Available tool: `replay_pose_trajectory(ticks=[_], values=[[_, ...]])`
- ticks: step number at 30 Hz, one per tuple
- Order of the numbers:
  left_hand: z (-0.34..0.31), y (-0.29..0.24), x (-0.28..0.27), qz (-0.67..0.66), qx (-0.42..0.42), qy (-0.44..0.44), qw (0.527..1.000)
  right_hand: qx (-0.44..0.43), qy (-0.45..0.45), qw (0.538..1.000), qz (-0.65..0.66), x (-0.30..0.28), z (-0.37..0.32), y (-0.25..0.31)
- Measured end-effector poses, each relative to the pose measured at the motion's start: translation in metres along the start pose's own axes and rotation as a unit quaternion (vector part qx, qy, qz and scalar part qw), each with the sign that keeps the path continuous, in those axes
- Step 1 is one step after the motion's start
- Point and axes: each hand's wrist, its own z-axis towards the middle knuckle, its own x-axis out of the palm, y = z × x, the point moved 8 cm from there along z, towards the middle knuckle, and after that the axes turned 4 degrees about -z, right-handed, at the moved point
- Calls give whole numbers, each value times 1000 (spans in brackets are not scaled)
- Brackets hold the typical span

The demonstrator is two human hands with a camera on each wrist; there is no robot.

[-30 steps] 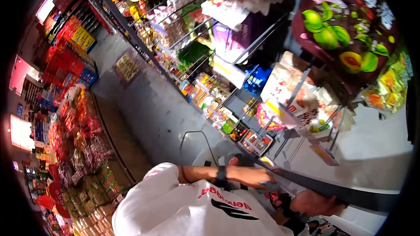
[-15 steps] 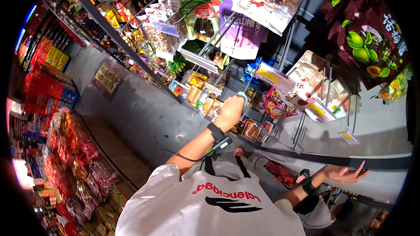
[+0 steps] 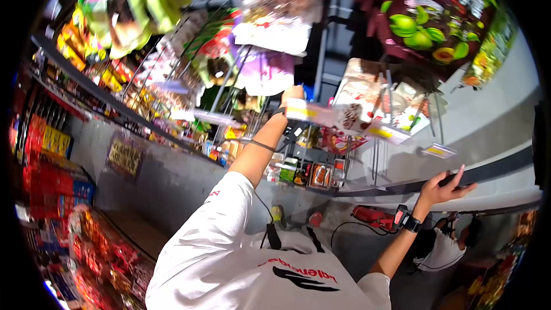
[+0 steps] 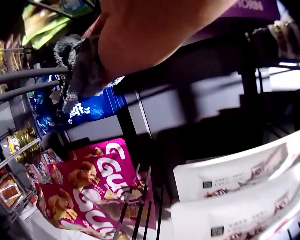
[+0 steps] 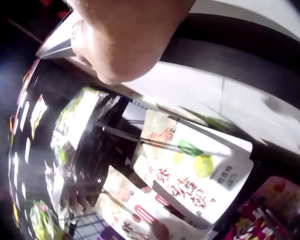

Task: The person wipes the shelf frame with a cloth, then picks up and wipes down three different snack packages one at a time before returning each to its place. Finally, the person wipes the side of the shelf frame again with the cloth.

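In the head view my left hand [image 3: 293, 95] reaches in among the hanging snack bags, below a purple bag [image 3: 267, 74]. The left wrist view shows its fingers gripping a fuzzy grey cloth [image 4: 82, 70], which lies against a pair of dark metal hook prongs [image 4: 27, 80]. Right behind the cloth hangs a blue bag [image 4: 97, 111]. My right hand [image 3: 443, 189] is held out at the right with its fingers spread, overlapping the dark shelf edge [image 3: 499, 166] in the head view.
White pouches [image 3: 359, 97] and a dark maroon bag [image 3: 425, 23] hang to the right on hooks with price tags [image 3: 441, 150]. Pink bags [image 4: 85, 185] hang below the blue one. Red-wrapped goods [image 3: 100, 258] are piled at the lower left. Another person [image 3: 442, 247] is at the lower right.
My left hand has moved from low by the waist up and forward into the hanging bags. My right hand has risen along the shelf edge, its fingers now spread.
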Motion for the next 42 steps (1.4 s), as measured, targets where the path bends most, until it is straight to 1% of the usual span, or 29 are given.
replay_pose_trajectory(ticks=[1,3,4,6,8,10,12,14,15,17,18,19,21,22,23,25,26,27,29,31,32,33,35,36,37,38,39,41,42], values=[[-4,-8,-16,13,13,-91,996,61,2,996,63,4,-5,-7],[25,-4,-6,36,-44,-28,998,16,5,999,35,3,-4,-4],[36,6,9,47,-44,-19,998,25,4,999,21,3,-6,-5],[68,36,60,58,-22,-17,998,14,6,1000,16,4,-9,-6],[99,55,95,60,1,-31,998,18,12,1000,3,4,-13,-8],[130,92,136,55,30,-55,996,42,19,999,25,8,-14,-9],[128,63,115,85,13,-60,995,35,26,999,9,7,-14,-8],[117,49,105,108,16,-63,992,47,33,998,22,9,-20,-13],[111,46,103,118,21,-66,991,24,19,999,12,4,-14,-9],[103,46,105,143,44,-85,985,33,-29,998,34,-1,-7,-2],[97,46,108,155,66,-115,979,33,-10,999,23,1,-10,-5],[70,23,85,229,86,-14,969,36,24,999,1,5,-16,-11],[31,9,55,208,-52,-9,977,39,33,999,1,7,-18,-11],[39,57,99,222,-117,16,968,41,40,998,2,7,-16,-10],[21,47,86,241,-96,3,966,45,32,998,22,5,-11,-9],[-23,2,38,195,21,33,980,49,25,998,42,5,-9,-9],[-41,-12,18,169,58,33,983,55,22,997,47,5,-9,-9],[-63,-19,10,209,124,57,968,60,20,997,54,5,-10,-10],[-98,-20,1,266,138,35,954,43,28,998,26,2,-9,-7],[-132,-3,2,193,97,156,964,20,29,999,-2,1,-9,-4],[-147,-13,-14,207,69,197,956,16,29,999,9,1,-9,-4],[-162,-35,-40,231,142,146,951,11,29,999,18,1,-9,-5],[-165,-57,-77,231,83,172,954,32,28,998,54,5,-15,-7],[-166,-82,-103,175,90,98,975,47,31,994,91,6,-16,-12],[-168,-104,-124,116,93,24,989,15,23,998,58,6,-13,-10],[-171,-117,-124,90,81,30,992,14,23,997,66,7,-13,-11],[-175,-127,-113,51,51,88,993,12,22,997,76,7,-14,-12],[-180,-136,-59,-50,48,163,984,9,19,996,86,7,-16,-13],[-180,-150,-45,-77,39,162,983,9,16,995,95,7,-17,-13]])
